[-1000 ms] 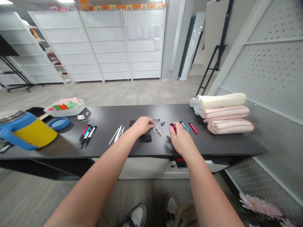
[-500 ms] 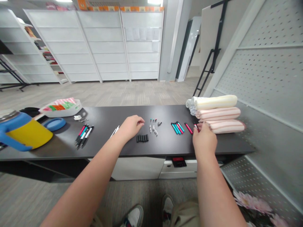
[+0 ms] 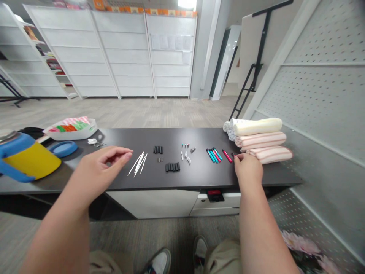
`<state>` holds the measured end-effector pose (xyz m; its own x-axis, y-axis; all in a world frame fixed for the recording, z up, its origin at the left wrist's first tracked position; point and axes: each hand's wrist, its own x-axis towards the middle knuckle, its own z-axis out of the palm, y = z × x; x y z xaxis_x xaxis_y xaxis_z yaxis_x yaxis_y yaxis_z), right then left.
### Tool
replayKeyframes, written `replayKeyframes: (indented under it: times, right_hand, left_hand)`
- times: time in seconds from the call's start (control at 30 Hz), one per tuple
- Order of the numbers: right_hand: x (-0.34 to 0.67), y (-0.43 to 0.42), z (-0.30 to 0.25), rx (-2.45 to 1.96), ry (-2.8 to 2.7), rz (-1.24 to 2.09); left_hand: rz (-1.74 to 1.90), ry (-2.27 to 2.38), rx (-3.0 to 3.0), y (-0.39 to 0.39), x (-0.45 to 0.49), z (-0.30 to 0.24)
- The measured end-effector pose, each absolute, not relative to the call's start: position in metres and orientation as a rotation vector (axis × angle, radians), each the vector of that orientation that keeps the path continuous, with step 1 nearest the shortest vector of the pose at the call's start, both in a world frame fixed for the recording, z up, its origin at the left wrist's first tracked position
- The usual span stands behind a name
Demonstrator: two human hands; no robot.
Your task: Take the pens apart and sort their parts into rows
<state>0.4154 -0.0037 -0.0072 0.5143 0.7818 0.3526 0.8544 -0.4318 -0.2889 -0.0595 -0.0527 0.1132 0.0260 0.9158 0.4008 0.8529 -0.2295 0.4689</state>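
Note:
Pen parts lie in groups on the black table. My left hand hovers over the table's left part, fingers stretched out and holding nothing, just left of the white refills. My right hand rests near the front edge, its fingertips pinched on a small red pen piece beside a red barrel and the teal and red barrels. Between the hands lie black grips, more black sleeves and tiny tips and springs.
Rolled striped towels are stacked at the table's right end. On the left stand a blue and yellow jug, a blue lid and a white tray of coloured items. White shelving lines the far wall; a pegboard panel runs along the right.
My left hand has drawn back from the small parts and swung left, now over the spot where the assembled pens lay. My right hand moved right to the barrels by the towels.

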Motion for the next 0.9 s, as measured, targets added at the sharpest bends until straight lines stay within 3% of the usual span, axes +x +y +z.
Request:
replayKeyframes:
  times: [0.3, 0.9]
  right_hand:
    - [0.410, 0.003, -0.009, -2.344, -1.382, -0.336]
    - [0.414, 0.012, -0.013, -2.228, -1.380, -0.222]
  left_hand:
    - [0.819, 2.184, 1.933, -0.053, -0.124, 0.079]
    - [0.646, 2.256, 1.974, -0.045, -0.127, 0.069]
